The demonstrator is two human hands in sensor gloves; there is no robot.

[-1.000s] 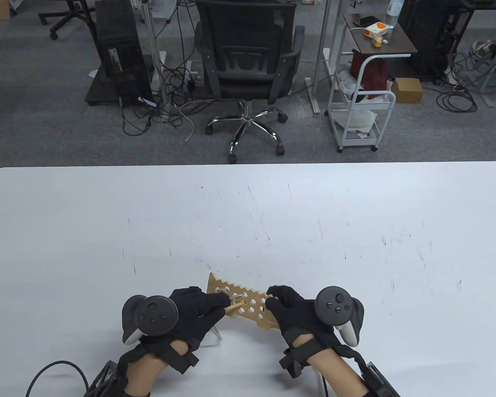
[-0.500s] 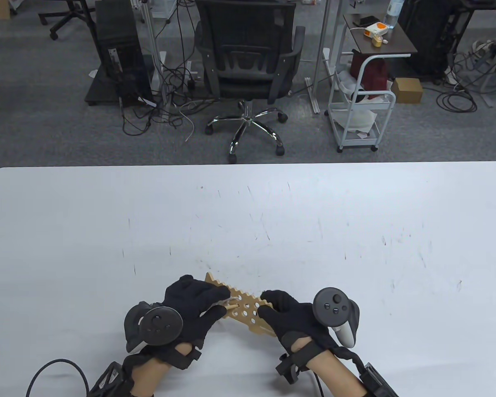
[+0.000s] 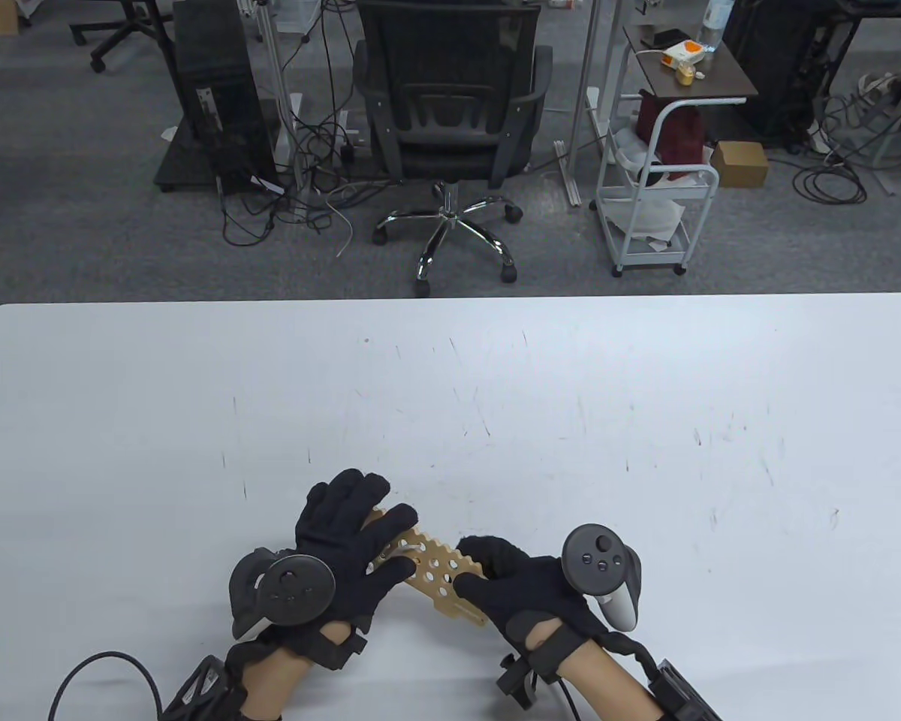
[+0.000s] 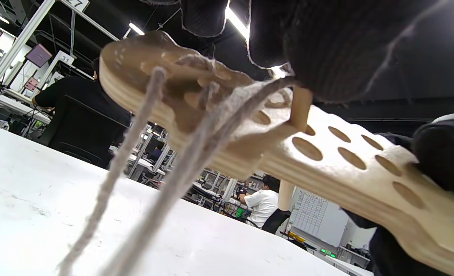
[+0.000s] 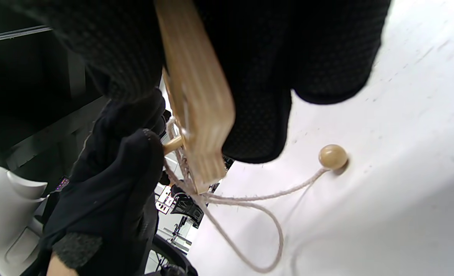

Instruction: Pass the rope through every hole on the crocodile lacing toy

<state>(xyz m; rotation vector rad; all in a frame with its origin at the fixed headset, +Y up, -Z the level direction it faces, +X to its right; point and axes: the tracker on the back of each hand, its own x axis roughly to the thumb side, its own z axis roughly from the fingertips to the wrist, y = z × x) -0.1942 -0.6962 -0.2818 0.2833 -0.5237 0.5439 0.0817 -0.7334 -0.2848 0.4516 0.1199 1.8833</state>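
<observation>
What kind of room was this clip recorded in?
Most likely an office or lab workspace: a black swivel chair on grey carpet, a computer tower with loose cables, and a white rolling cart behind the white table.

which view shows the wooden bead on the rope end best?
Right wrist view: the bead lies on the table in plain sight, with the rope running from it up to the wooden board. Left wrist view shows only rope strands under the board, no bead. In the table view I cannot see the bead.
</observation>
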